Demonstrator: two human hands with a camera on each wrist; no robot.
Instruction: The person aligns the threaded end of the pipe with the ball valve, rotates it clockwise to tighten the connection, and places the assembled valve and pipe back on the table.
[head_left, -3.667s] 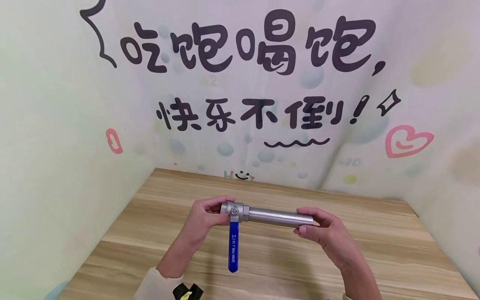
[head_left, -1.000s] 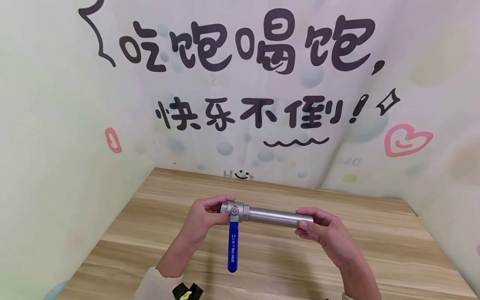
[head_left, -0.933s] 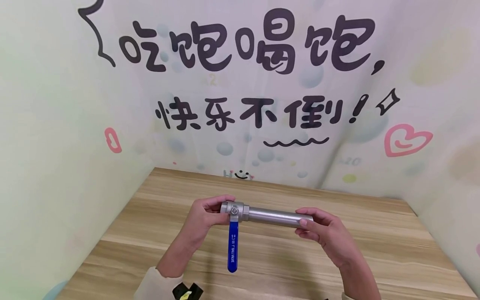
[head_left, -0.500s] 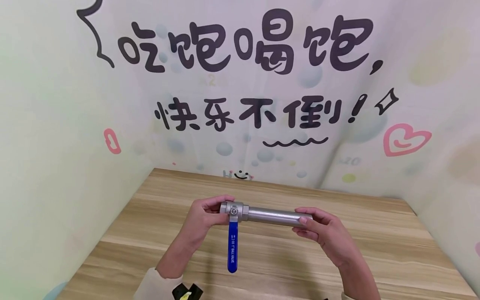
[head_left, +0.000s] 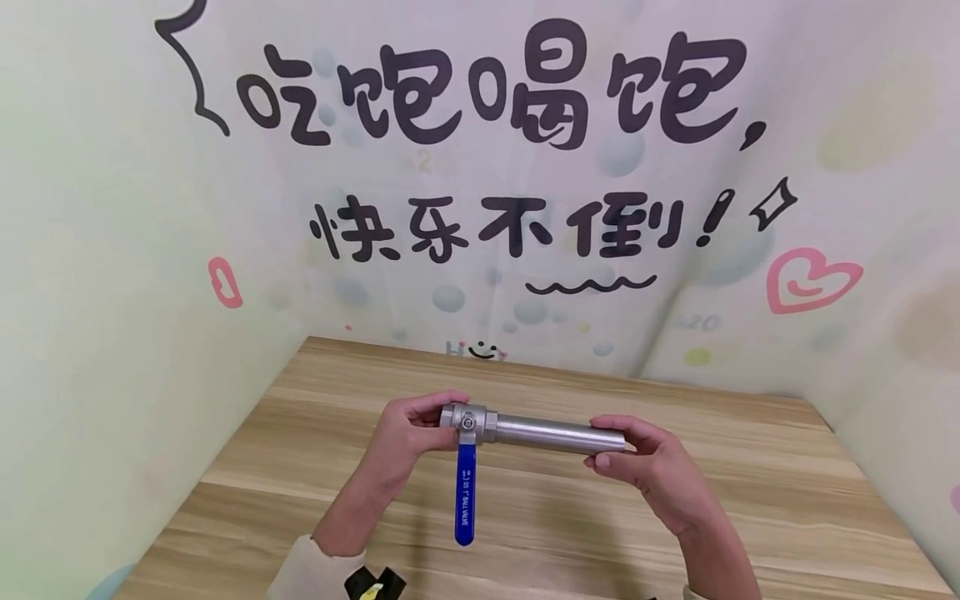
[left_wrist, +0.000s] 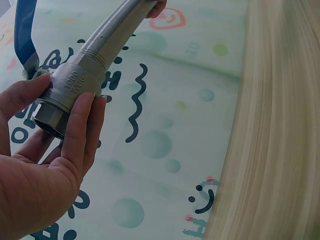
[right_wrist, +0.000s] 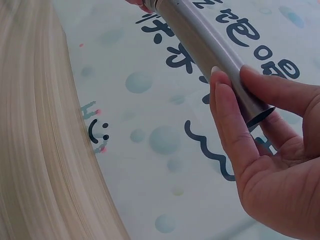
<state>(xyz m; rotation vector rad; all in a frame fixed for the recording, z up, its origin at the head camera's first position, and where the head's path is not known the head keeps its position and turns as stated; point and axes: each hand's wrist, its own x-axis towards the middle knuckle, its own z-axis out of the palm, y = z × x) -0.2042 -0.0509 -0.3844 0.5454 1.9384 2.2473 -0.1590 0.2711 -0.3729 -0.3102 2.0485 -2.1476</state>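
Observation:
A steel ball valve with a blue lever handle is joined to a steel pipe; both are held up above the table. My left hand grips the valve body by its free hexagonal end, the lever pointing toward me. In the left wrist view the left thumb and fingers press on opposite sides of the valve. My right hand pinches the pipe's far right end. The right wrist view has the pipe's open end between thumb and fingers. Where pipe meets valve, the thread is hidden.
A wood-grain table lies below the hands. Behind it hangs a pale printed wall cloth with dark lettering. A black strap piece sits near the left sleeve.
The right thumb has shifted down on the pipe's end since half a second ago, having been higher on its front. Valve, lever and left hand stay in place.

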